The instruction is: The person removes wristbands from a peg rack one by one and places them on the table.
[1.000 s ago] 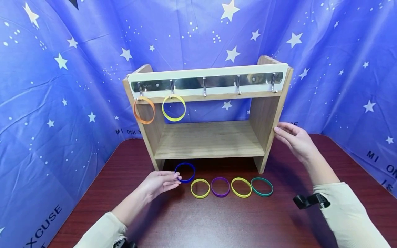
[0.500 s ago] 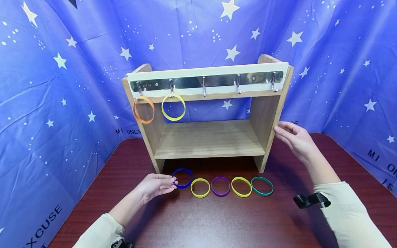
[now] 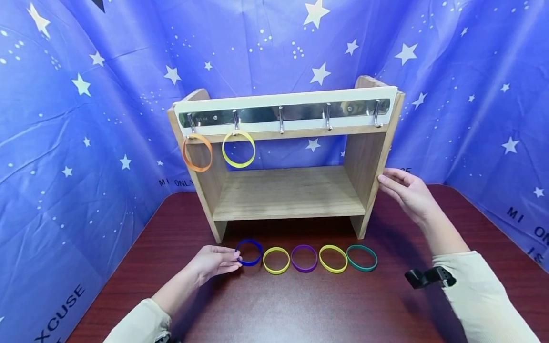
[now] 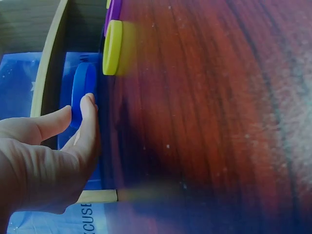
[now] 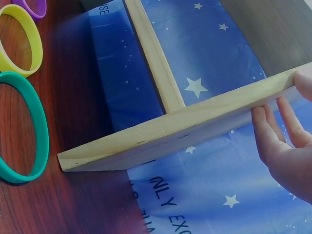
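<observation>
The blue band (image 4: 78, 95) has come down and left, so it lines up beside a yellow band (image 4: 112, 48); the left hand (image 3: 214, 263) pinches it between thumb and fingers, the right hand (image 3: 409, 196) grips the shelf (image 3: 289, 193).

Table (image 3: 326, 309): dark red-brown, glossy, wood-grained;
Wooden shelf (image 3: 287, 193): upright on the table;
Row before the shelf: yellow ring (image 3: 276, 272); purple ring (image 3: 304, 270); second yellow ring (image 3: 334, 271); green ring (image 3: 362, 269); all lying flat on the table

sleeves (image 3: 482, 293): pale cream, plain | right-wrist device (image 3: 430, 277): black, boxy
</observation>
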The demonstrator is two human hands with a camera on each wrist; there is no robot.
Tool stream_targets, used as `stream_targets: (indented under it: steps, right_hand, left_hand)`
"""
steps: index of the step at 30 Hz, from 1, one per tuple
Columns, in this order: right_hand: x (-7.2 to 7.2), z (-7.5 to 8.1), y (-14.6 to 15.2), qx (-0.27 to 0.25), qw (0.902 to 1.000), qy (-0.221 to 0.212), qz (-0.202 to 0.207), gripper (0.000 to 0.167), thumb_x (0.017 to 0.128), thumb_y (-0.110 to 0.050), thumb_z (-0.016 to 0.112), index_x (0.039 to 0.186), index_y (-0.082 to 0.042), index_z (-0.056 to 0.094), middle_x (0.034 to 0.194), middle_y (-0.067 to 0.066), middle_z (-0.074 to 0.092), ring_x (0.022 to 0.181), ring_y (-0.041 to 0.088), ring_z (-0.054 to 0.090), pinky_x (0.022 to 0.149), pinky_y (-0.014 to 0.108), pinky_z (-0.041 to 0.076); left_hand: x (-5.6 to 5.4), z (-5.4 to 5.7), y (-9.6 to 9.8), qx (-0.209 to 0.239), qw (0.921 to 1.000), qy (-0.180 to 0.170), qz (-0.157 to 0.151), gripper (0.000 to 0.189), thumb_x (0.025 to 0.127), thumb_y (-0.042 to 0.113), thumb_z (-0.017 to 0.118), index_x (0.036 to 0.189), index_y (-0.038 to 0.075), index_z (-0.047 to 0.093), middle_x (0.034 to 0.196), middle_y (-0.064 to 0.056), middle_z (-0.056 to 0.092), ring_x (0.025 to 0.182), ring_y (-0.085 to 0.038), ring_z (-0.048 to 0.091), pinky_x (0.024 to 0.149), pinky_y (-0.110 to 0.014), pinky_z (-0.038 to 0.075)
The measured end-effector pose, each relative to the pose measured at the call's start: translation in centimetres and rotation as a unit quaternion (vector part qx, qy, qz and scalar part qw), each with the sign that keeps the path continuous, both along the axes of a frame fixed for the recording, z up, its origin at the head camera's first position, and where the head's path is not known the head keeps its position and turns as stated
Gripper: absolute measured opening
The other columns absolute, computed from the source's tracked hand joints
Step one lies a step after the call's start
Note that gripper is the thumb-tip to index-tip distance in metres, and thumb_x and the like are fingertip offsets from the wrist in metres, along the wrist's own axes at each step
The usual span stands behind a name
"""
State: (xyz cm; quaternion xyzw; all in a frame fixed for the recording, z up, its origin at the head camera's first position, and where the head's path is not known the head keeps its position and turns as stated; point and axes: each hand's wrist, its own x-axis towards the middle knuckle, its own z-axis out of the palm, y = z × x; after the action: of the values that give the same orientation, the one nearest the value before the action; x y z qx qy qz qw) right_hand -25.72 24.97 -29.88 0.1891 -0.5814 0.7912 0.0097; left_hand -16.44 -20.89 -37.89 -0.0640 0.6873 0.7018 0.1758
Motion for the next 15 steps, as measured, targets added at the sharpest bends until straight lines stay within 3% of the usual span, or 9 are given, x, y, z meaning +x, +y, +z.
stream_targets:
  steps: [5, 15]
  right_hand:
    - [0.0, 0.1, -0.2, 0.012, 0.9999, -0.003, -0.003, 0.023, 0.093, 0.002, 0.055, 0.101, -0.016, 0.066, 0.095, -0.006, 0.066, 0.090, 0.002, 0.065, 0.082, 0.012, 0.056]
    - [0.1, 0.1, 0.0, -0.001, 1.0000, -0.002, 0.000, 0.024, 0.093, 0.005, 0.054, 0.101, -0.015, 0.066, 0.095, -0.005, 0.065, 0.089, 0.003, 0.065, 0.083, 0.013, 0.057]
  left_hand:
    - [0.3, -0.3, 0.2, -0.006, 0.9998, -0.005, 0.020, 0.041, 0.092, -0.005, 0.056, 0.125, -0.023, 0.041, 0.082, -0.001, 0.069, 0.075, -0.010, 0.070, 0.075, -0.021, 0.062]
    - [0.4, -1.4, 0.5, -0.027, 0.9995, -0.001, 0.017, 0.039, 0.090, -0.007, 0.057, 0.122, -0.025, 0.042, 0.083, -0.006, 0.069, 0.075, -0.014, 0.070, 0.076, -0.027, 0.063]
